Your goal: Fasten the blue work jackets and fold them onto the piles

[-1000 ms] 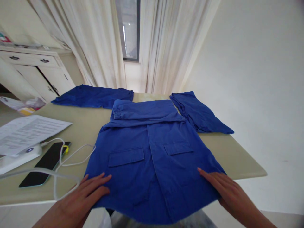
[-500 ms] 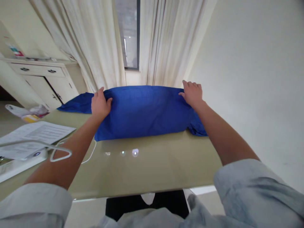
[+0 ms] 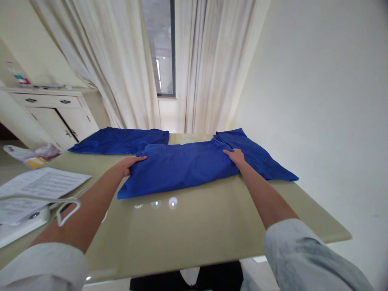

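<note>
At the two ends of the folded blue garment (image 3: 184, 166): left grip (image 3: 129, 163) closed on its left end, right grip (image 3: 237, 156) closed on its right, thumbs over the cloth; fingers beneath mostly hidden. Garment sits directly between the grips, over the bench (image 3: 188, 234); can't tell if it's fully resting or slightly raised. Long axis runs crosswise, hand to hand, slightly skewed, left end nearer the person. Neither hand is closer overall; each has its own end. Loose corner sticks out nearward of the left grip. Outward from the garment: blue cloth bundle (image 3: 127, 140) behind its left end, another blue piece (image 3: 260, 159) behind and right of its right end; contact unclear at both. Left of garment, nearer the person: printed sheets (image 3: 45, 182), white device (image 3: 26, 231). Well behind garment: curtains (image 3: 115, 68).
</note>
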A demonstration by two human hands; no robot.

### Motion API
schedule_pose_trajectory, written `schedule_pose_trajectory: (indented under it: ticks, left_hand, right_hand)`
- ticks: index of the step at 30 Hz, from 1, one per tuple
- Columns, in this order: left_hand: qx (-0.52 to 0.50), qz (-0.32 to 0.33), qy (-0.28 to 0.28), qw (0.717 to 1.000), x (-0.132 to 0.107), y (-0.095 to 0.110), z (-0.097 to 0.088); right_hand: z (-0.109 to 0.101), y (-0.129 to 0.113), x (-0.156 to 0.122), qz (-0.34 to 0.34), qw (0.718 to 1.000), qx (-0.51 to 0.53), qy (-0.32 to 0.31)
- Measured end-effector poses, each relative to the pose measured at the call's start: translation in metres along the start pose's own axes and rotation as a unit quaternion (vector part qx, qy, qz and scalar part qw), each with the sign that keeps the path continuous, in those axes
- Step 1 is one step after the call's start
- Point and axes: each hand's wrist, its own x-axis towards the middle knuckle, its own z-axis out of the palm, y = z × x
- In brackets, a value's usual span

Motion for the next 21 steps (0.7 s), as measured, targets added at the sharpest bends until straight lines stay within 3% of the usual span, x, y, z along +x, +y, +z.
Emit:
schedule_pose_trajectory:
  ticks: [2, 4, 6, 8, 11, 13, 16, 18, 21]
  left_hand:
    - [0.011, 0.008, 0.006, 1.0, 0.0, 0.007, -0.004]
    - [-0.007, 0.081, 0.015, 0.997, 0.002, 0.015, -0.007]
    - [-0.038, 0.17, 0.018, 0.985, 0.007, 0.025, -0.007]
    - [-0.036, 0.186, 0.053, 0.981, 0.013, 0.033, -0.003]
    - [0.025, 0.084, 0.126, 0.988, 0.02, 0.032, 0.006]
    - [0.052, 0.015, 0.11, 0.993, 0.022, 0.023, 0.01]
    - [0.048, -0.067, 0.043, 0.996, 0.021, 0.013, 0.013]
    - [0.029, -0.116, 0.006, 0.993, 0.017, 0.013, 0.017]
    - [-0.015, -0.117, -0.003, 0.993, -0.006, 0.019, 0.028]
  right_hand:
    - [-0.009, -0.009, 0.014, -0.026, 0.999, 0.028, -0.012]
    - [-0.019, -0.018, 0.028, -0.061, 0.996, 0.059, -0.026]
    - [-0.027, -0.024, 0.039, -0.084, 0.994, 0.076, -0.003]
    - [-0.029, -0.024, 0.044, -0.071, 0.995, 0.063, 0.042]
    - [-0.023, -0.013, 0.032, -0.023, 0.996, 0.011, 0.081]
    - [-0.018, -0.002, 0.012, -0.031, 0.995, -0.039, 0.084]
    - [-0.014, 0.015, -0.028, -0.061, 0.988, -0.116, 0.084]
    - [-0.012, 0.024, -0.056, -0.023, 0.993, -0.11, 0.037]
    - [-0.008, 0.035, -0.089, 0.091, 0.988, -0.003, -0.123]
